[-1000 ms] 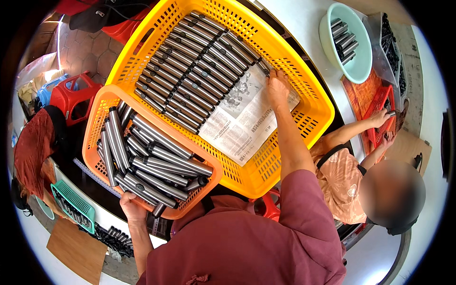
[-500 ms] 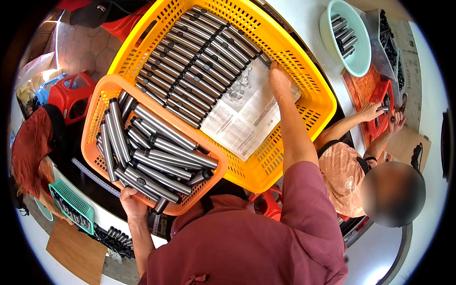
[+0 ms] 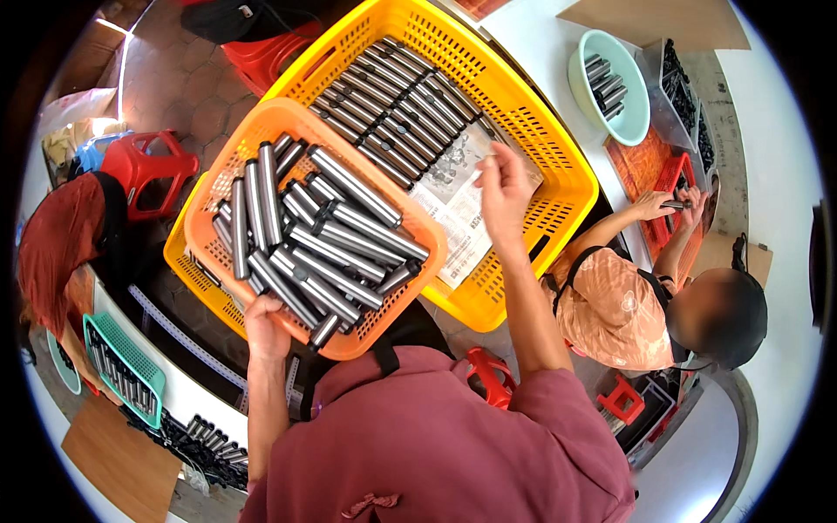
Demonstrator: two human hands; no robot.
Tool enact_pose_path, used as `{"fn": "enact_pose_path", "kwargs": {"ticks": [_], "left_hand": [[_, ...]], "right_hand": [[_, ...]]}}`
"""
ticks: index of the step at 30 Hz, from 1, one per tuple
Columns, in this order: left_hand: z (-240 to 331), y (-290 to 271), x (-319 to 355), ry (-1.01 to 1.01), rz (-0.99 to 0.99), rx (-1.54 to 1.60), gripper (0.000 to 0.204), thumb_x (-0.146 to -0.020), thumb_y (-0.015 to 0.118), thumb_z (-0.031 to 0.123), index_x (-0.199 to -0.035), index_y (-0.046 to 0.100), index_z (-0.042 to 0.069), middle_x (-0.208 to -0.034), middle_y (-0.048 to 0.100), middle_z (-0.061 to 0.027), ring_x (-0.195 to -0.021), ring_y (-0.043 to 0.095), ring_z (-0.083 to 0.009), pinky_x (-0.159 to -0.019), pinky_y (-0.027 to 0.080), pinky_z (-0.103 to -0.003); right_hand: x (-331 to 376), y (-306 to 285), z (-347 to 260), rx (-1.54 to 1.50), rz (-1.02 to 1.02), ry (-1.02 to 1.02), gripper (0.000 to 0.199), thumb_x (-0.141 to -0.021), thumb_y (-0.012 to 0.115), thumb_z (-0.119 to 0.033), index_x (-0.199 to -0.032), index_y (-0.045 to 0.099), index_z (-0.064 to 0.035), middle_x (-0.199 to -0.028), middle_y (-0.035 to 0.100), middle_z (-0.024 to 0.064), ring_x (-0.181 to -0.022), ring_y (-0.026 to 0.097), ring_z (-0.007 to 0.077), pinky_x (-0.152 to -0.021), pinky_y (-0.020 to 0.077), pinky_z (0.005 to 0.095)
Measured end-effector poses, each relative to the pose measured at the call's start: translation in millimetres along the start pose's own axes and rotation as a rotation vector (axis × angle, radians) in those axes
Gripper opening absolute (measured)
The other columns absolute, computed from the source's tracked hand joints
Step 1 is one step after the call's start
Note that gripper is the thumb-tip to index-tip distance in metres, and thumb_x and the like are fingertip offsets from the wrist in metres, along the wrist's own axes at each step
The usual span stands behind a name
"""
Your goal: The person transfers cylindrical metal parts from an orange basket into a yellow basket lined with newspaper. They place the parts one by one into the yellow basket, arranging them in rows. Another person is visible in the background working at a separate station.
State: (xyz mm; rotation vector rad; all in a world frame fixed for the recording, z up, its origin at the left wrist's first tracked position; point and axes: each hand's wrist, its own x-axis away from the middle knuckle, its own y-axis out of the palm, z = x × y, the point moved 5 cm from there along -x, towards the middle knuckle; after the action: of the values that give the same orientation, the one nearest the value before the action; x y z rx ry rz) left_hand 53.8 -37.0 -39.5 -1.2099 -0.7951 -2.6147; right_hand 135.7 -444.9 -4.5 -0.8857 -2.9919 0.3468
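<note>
My left hand point(image 3: 266, 329) grips the near-left rim of an orange basket point(image 3: 420, 288). Loose silver tubes point(image 3: 344, 247) with black ends fill this basket at varied angles. Behind and partly under it lies a larger yellow basket point(image 3: 571, 187), where similar silver tubes point(image 3: 392, 109) form neat, tightly packed rows. A sheet of newspaper point(image 3: 466, 228) lies in the yellow basket beside those rows. Over the newspaper, near the end of the last row, hovers my right hand point(image 3: 506, 187); its fingers are loosely bent and apart, and nothing shows in them. The orange basket hides part of the rows.
At right, a co-worker point(image 3: 619, 305) handles a tube above a red basket point(image 3: 667, 200). A pale green bowl point(image 3: 641, 122) of tubes stands on the white table. Another person point(image 3: 65, 240) is at left by a green basket point(image 3: 144, 362). Red stools point(image 3: 148, 170) stand about.
The orange basket has shifted right and away from me with my left hand, covering more of the rows. My right hand has lifted back from the row's end toward me.
</note>
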Motion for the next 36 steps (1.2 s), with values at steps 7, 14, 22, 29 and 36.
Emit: {"fn": "enact_pose_path", "kwargs": {"ticks": [7,14,22,29,36], "left_hand": [[-1,-3,-7,-0.024,0.044,0.089,0.026,-0.065,0.05,0.0,-0.091,0.055,0.0,-0.08,0.059,-0.0083,-0.071,0.061,-0.023,-0.067,0.055,-0.038],[4,13,-3,0.06,0.046,0.052,0.033,-0.066,0.047,0.005,-0.097,0.057,-0.004,-0.08,0.063,-0.0098,-0.065,0.062,-0.0208,-0.06,0.054,-0.034],[-1,10,-7,0.052,0.038,0.05,0.034,-0.067,0.046,0.005,-0.099,0.056,-0.004,-0.083,0.064,-0.0105,-0.068,0.064,-0.0223,-0.063,0.056,-0.036],[-4,8,-7,0.02,0.048,0.127,0.037,-0.066,0.045,0.0,-0.101,0.055,-0.005,-0.089,0.064,-0.0122,-0.076,0.065,-0.0238,-0.072,0.056,-0.037],[0,12,-2,-0.027,0.003,0.081,0.033,-0.068,0.046,0.005,-0.096,0.058,-0.006,-0.084,0.066,-0.0124,-0.068,0.065,-0.0231,-0.065,0.057,-0.036]], "right_hand": [[72,94,-105,0.341,-0.68,-0.379,0.019,-0.084,0.063,-0.007,-0.102,0.059,-0.0037,-0.086,0.058,0.0129,-0.069,0.061,0.0298,-0.063,0.05,0.0375],[96,127,-108,0.951,-0.883,-0.582,0.016,-0.081,0.057,-0.011,-0.094,0.054,-0.002,-0.09,0.06,0.0174,-0.078,0.064,0.0353,-0.069,0.0518,0.0429],[100,146,-128,1.013,-1.139,-0.451,0.042,-0.079,0.068,-0.023,-0.106,0.045,0.0004,-0.092,0.058,0.0206,-0.081,0.063,0.0392,-0.071,0.0519,0.0452],[86,162,-113,0.901,-1.292,-0.458,0.042,-0.072,0.068,-0.026,-0.094,0.053,0.0052,-0.09,0.061,0.0233,-0.082,0.063,0.0393,-0.072,0.0515,0.0444],[77,167,-123,0.686,-1.366,-0.308,0.032,-0.069,0.066,-0.016,-0.093,0.056,0.004,-0.09,0.064,0.0228,-0.087,0.064,0.0378,-0.076,0.05,0.046]]}}
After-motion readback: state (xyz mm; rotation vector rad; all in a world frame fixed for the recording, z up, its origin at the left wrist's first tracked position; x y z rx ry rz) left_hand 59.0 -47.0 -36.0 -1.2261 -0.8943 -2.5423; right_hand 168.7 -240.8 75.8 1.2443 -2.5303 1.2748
